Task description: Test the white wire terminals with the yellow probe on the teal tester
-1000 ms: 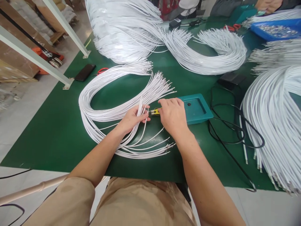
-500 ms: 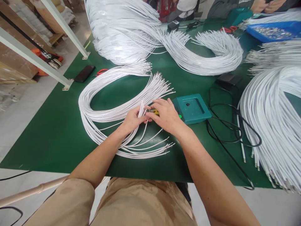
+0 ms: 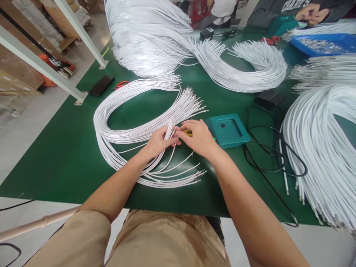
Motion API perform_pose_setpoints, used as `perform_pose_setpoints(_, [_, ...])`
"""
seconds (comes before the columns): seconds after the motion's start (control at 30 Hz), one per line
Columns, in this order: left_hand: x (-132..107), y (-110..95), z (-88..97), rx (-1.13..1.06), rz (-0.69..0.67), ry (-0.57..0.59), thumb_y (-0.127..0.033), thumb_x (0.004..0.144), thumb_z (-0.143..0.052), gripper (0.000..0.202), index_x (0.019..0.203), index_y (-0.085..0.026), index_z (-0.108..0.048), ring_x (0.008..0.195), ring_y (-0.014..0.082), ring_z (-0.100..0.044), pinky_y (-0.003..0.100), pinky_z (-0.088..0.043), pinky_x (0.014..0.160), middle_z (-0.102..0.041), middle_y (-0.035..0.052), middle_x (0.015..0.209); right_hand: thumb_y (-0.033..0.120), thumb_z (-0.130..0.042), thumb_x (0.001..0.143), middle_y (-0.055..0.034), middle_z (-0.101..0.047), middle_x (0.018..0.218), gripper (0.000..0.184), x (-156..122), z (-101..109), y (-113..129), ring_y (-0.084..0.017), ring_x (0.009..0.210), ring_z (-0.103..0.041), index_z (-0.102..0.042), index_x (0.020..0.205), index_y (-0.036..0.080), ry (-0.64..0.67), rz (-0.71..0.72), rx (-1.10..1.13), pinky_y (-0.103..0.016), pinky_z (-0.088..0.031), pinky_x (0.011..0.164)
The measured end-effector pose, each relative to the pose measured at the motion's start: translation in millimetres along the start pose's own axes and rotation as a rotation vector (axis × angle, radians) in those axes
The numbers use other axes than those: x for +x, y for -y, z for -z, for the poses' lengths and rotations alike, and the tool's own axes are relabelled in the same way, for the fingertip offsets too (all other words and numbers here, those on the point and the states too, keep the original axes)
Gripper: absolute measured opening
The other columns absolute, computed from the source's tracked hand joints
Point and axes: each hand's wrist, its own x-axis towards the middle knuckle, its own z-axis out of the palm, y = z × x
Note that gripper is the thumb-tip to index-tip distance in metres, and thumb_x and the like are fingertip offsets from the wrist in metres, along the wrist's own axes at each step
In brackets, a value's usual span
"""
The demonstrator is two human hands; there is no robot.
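I note that, compared with a second earlier, the right hand [image 3: 198, 138] has shifted left and now meets the fingertips of the left hand [image 3: 159, 142]. The yellow part [image 3: 188, 132], then exposed between the hands, is now mostly covered by the right hand. A small green light [image 3: 214, 139] shows at the left edge of the teal device [image 3: 230, 129], where the right hand hid it. In my judgement, both hands are now engaged at the same wire ends.

The left hand is pinching the held white wires [image 3: 168, 130] between thumb and fingers, their ends standing up past the thumb. The right thumb and forefinger are drawn close together beside those ends; from my remote position I cannot tell whether they grip a wire.

The held wires lie inside the left grasp and just left of the right fingertips. They run back to the left into the coil of white wires [image 3: 111, 129], resting on the green table [image 3: 63, 167]. Nearer the table edge, I record several loose wires [image 3: 175, 181] fanning right, apart from both sets of fingers. The teal device sits just right of the right hand.
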Motion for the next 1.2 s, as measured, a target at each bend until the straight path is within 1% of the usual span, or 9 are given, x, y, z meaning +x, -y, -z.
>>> perform_pose_setpoints(0.13, [-0.5,0.3,0.0,-0.012,0.011,0.000,-0.023,0.070,-0.073,0.038,0.106,-0.016,-0.062,0.069,0.0135,-0.068,0.023,-0.053,0.063,-0.060,-0.0016,0.077,0.018,-0.054,0.080,-0.0051,-0.069,0.095,0.014,1.6,-1.0,-0.3,-0.020,0.092,-0.060,-0.063,0.070,0.019,0.010,-0.039,0.035,-0.038,-0.040,0.091])
perform_pose_setpoints(0.27, [-0.9,-0.8,-0.2,-0.015,0.018,-0.005,-0.024,0.072,-0.072,0.037,0.106,-0.016,-0.061,0.070,0.0140,-0.069,0.023,-0.053,0.063,-0.060,-0.0012,0.078,0.017,-0.053,0.080,-0.0067,-0.069,0.091,0.014,-0.2,4.2,0.4,-0.020,0.084,-0.060,-0.065,0.073,0.018,0.014,-0.089,-0.055,-0.031,-0.041,0.076])
perform_pose_setpoints(0.37, [-0.9,-3.0,-0.4,-0.018,0.021,-0.009,-0.024,0.069,-0.074,0.040,0.106,-0.015,-0.061,0.069,0.0143,-0.069,0.024,-0.053,0.063,-0.062,-0.0008,0.077,0.022,-0.053,0.083,-0.0063,-0.069,0.089,0.014,-1.0,1.8,1.2,-0.019,0.082,-0.059,-0.066,0.080,0.018,0.018,-0.033,-0.083,-0.032,-0.040,0.075])
perform_pose_setpoints(0.47, [-0.2,-3.6,0.4,-0.034,0.046,0.007,-0.025,0.068,-0.076,0.041,0.105,-0.015,-0.061,0.069,0.0147,-0.068,0.026,-0.054,0.064,-0.062,-0.0004,0.076,0.020,-0.053,0.085,-0.0056,-0.068,0.086,0.014,-1.3,-2.2,-2.5,-0.019,0.083,-0.058,-0.064,0.077,0.018,0.058,0.100,-0.131,-0.033,-0.039,0.080])
perform_pose_setpoints(0.57, [1.3,-1.1,1.6,-0.078,0.064,-0.010,-0.027,0.069,-0.076,0.042,0.105,-0.016,-0.060,0.071,0.0154,-0.070,0.024,-0.053,0.063,-0.061,-0.0015,0.077,0.014,-0.051,0.085,-0.0068,-0.068,0.089,0.013,-2.3,1.3,-11.1,-0.020,0.085,-0.058,-0.063,0.081,0.017,0.013,0.196,-0.291,-0.035,-0.036,0.089])
perform_pose_setpoints(0.7, [3.2,2.7,1.1,-0.068,0.094,-0.030,-0.027,0.070,-0.075,0.042,0.107,-0.016,-0.058,0.074,0.0167,-0.071,0.022,-0.052,0.062,-0.061,-0.0015,0.078,0.008,-0.053,0.080,-0.0086,-0.067,0.084,0.016,-4.0,12.2,-23.1,-0.022,0.081,-0.059,-0.061,0.093,0.014,0.044,0.188,-0.547,-0.039,-0.032,0.097])
perform_pose_setpoints(0.9, [5.5,5.8,-2.0,-0.065,0.062,-0.037,-0.023,0.071,-0.073,0.039,0.106,-0.014,-0.057,0.073,0.0160,-0.071,0.020,-0.051,0.059,-0.059,-0.0020,0.077,0.005,-0.054,0.076,-0.0075,-0.067,0.082,0.015,-1.7,15.3,-28.3,-0.022,0.082,-0.056,-0.061,0.083,0.016,0.055,0.253,-0.556,-0.034,-0.035,0.087])
perform_pose_setpoints(1.07, [9.8,9.5,-3.0,0.017,0.013,-0.058,-0.021,0.072,-0.070,0.035,0.105,-0.015,-0.057,0.071,0.0157,-0.071,0.019,-0.050,0.058,-0.058,-0.0026,0.075,0.006,-0.054,0.078,-0.0074,-0.063,0.071,0.015,2.4,15.3,-28.3,-0.023,0.083,-0.053,-0.064,0.082,0.016,0.072,0.213,-0.552,-0.032,-0.035,0.075])
perform_pose_setpoints(1.2, [11.3,10.8,-4.3,0.096,0.001,-0.093,-0.019,0.071,-0.069,0.034,0.103,-0.015,-0.059,0.070,0.0160,-0.071,0.020,-0.052,0.058,-0.060,-0.0021,0.074,0.009,-0.052,0.082,-0.0084,-0.060,0.071,0.016,3.8,14.5,-31.2,-0.023,0.081,-0.051,-0.066,0.084,0.016,0.054,0.206,-0.562,-0.033,-0.034,0.074])
